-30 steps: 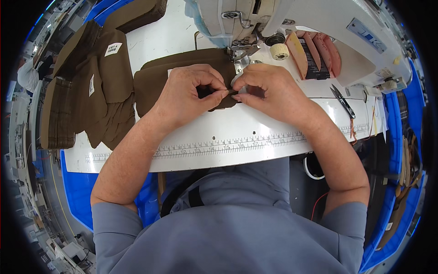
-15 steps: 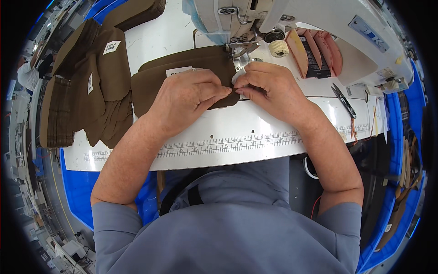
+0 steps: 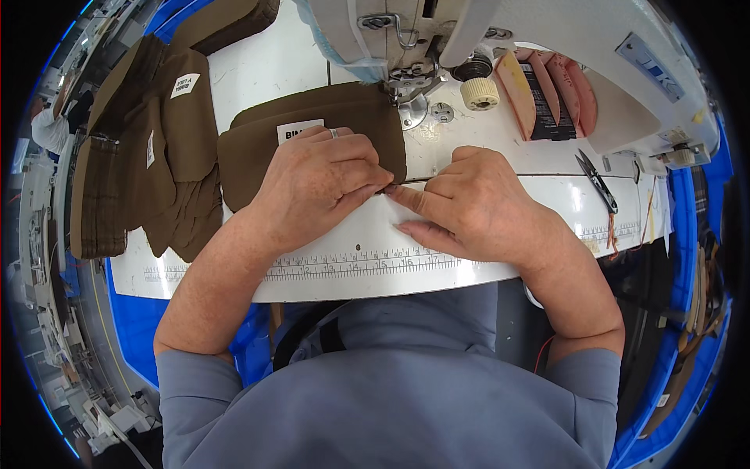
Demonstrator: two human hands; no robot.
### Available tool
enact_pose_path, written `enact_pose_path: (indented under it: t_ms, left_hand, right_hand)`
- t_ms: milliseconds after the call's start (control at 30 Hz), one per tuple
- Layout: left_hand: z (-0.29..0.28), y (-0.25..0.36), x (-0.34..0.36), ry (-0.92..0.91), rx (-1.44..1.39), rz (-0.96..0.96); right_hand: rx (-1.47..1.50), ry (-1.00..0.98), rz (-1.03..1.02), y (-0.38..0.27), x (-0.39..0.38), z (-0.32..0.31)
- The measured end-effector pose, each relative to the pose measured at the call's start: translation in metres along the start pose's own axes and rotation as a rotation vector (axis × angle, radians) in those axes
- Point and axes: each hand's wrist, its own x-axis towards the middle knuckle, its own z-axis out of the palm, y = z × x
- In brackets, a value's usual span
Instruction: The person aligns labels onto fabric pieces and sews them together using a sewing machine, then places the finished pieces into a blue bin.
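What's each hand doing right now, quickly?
Left hand: closed, pinching the cloth at its near edge.
Right hand: open, index fingertip at that edge, thumb apart.

clearance around the sewing machine (image 3: 547,23)
open room: table (image 3: 328,283) front strip, between forearms (image 3: 219,270); small gap between sewing foot (image 3: 412,102) and right hand (image 3: 473,207). obstructions: machine overhead, cloth pile (image 3: 191,137) left, snips (image 3: 597,184) and pink curved pieces (image 3: 512,90) right. left hand (image 3: 316,176) and brown cloth (image 3: 351,109) block the middle.
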Motion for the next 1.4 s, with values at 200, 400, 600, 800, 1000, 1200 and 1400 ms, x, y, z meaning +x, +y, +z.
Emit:
enact_pose_path:
  t_ms: [200, 400, 600, 800, 1000, 1200, 1400]
  left_hand:
    - [0.004, -0.001, 0.001, 0.009, -0.028, 0.018]
    - [0.003, 0.002, 0.001, 0.003, -0.031, 0.048]
    - [-0.007, 0.009, -0.003, -0.1, 0.059, 0.023]
    - [-0.023, -0.008, -0.006, -0.312, -0.129, -0.055]
    - [-0.02, -0.011, -0.009, -0.338, 0.011, 0.032]
    - [-0.013, -0.023, -0.006, -0.289, 0.105, 0.075]
    - [-0.003, -0.041, 0.006, -0.164, 0.158, 0.094]
  right_hand:
    - [0.008, -0.016, 0.001, 0.0, 0.002, -0.001]
    - [0.102, 0.006, -0.007, 0.007, 0.003, -0.005]
    - [0.069, 0.18, 0.085, 0.013, 0.008, -0.001]
    - [0.112, 0.141, 0.097, 0.012, 0.008, -0.002]
    - [0.109, 0.105, 0.114, 0.015, 0.008, -0.002]
    - [0.059, 0.088, 0.178, 0.02, 0.01, -0.002]
    - [-0.037, 0.073, 0.342, 0.021, 0.01, 0.005]
